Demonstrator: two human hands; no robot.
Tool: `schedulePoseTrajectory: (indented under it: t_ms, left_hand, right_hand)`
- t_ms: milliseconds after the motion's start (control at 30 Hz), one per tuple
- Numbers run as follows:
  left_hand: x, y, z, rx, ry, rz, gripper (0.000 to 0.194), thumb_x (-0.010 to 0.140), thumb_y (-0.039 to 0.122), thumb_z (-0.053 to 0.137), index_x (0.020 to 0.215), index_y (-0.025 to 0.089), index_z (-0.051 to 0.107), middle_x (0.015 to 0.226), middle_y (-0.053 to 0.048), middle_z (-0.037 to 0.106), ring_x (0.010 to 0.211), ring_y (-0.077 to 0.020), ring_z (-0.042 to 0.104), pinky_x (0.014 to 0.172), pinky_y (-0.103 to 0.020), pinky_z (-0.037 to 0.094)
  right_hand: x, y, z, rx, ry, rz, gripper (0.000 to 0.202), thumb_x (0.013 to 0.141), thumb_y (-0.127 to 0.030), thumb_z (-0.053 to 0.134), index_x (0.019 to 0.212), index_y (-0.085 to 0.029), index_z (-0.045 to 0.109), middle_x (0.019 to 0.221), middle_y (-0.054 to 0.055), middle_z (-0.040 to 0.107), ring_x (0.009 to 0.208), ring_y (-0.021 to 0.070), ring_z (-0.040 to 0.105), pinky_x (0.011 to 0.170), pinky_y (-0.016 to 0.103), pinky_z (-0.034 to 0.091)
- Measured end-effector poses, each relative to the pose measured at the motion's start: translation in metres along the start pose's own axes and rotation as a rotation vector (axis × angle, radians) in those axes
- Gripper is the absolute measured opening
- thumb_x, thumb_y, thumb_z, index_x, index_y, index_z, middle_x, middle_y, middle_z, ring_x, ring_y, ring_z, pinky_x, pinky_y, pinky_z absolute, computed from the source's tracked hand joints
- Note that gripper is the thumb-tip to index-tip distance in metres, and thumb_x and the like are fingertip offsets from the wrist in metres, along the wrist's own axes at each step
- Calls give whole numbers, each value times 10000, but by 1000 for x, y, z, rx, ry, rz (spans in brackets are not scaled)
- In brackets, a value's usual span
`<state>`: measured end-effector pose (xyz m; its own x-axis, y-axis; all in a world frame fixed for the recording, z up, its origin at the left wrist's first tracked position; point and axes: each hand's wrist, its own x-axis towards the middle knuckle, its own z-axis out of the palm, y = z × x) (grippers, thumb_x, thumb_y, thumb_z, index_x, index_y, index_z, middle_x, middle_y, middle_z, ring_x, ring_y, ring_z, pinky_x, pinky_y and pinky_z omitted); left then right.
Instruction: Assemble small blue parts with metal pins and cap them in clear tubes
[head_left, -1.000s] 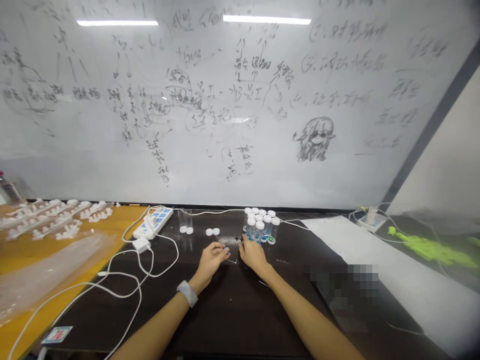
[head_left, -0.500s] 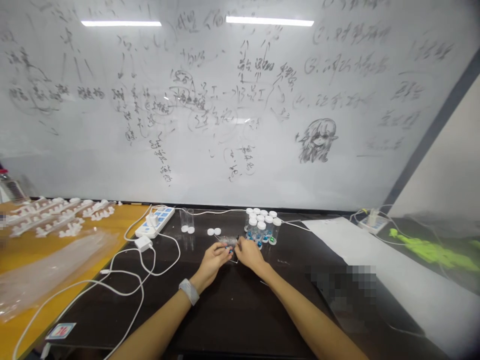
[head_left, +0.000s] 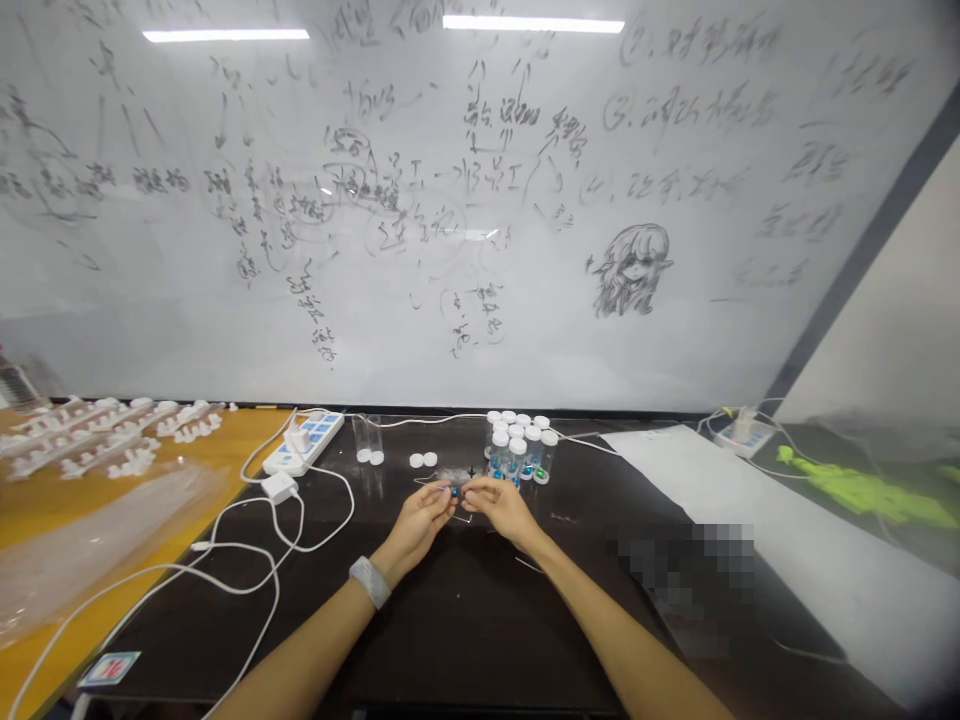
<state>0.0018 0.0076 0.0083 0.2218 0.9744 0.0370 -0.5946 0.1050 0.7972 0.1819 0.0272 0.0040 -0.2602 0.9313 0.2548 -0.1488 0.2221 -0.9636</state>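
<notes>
Near the middle of the dark table, my left hand [head_left: 421,517] pinches a small blue item [head_left: 455,492] between thumb and fingers. My right hand [head_left: 501,503] is closed close beside it, its fingertips at the right side of the blue item; what they hold is too small to make out. Behind the fingers lies a clear plastic piece [head_left: 454,474]. Several clear tubes with white caps [head_left: 517,446] stand just behind my right hand, with blue and green bits inside. Two white caps [head_left: 424,460] lie behind my left hand, and two clear tubes [head_left: 368,440] stand further left.
A white power strip [head_left: 306,443] with looping white cables is on the left. White plastic parts [head_left: 112,430] and a clear bag [head_left: 97,550] lie on the yellow table. To the right are a white sheet [head_left: 750,520] and green pieces [head_left: 862,490].
The view has shifted slightly. My hands have drawn closer together, and the blue item now shows between their fingertips. My right hand's fingers have turned toward my left hand.
</notes>
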Motion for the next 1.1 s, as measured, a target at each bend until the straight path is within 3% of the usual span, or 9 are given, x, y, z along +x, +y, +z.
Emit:
schedulePoseTrajectory:
  t_ms: [300,500,700,933,1100]
  left_hand:
    - [0,3,3,-41,-18,20,279,744,135,812,997,126,694,945,-79,738,906,-159,706,927,-281,527]
    - [-3,4,5,74,-24,42,308,732,193,828,1007,140,700,983,-82,731,937,-178,696,881,-285,532]
    - [-5,2,9,154,11,85,345,693,247,855,983,134,704,969,-92,731,913,-184,689,886,-306,523]
    - [-6,1,7,150,21,119,329,696,255,852,967,141,706,975,-93,740,950,-196,688,944,-330,505]
    - [-8,1,11,130,45,119,341,661,240,875,941,134,713,944,-93,745,923,-193,694,948,-335,506]
  right_hand:
    - [-4,-8,9,-160,7,-164,321,836,-462,682,983,-178,714,961,77,730,868,223,718,836,385,592]
    - [-7,-10,10,-240,89,-183,275,786,-391,738,946,-183,657,862,52,722,816,200,716,733,310,598]
    - [-7,-6,8,-331,94,-248,207,827,-372,688,895,-177,691,849,56,720,750,193,715,729,328,610]
    - [-10,-7,9,-372,45,-353,197,887,-303,634,1033,-215,732,1089,95,699,972,223,698,853,362,608]
    - [-12,-12,10,-430,44,-385,197,914,-305,593,1013,-228,745,1053,91,705,953,220,695,816,352,618]
